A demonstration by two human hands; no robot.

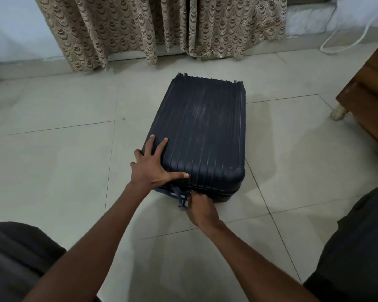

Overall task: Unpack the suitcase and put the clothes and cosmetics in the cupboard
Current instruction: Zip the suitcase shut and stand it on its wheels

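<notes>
The dark blue suitcase [202, 136] lies flat and closed on the tiled floor [59, 171]. The left hand [151, 168] is spread flat on its lid. The right hand [202, 209] pinches the zipper pull [182, 198]. Best to hold the lid down and pull the zipper slowly around the edge.

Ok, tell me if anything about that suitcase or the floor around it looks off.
Nothing stands out. The dark suitcase lies flat and closed on the tiled floor, left hand pressed on its lid, right hand at the zipper pull. No spills or damage show.
</notes>
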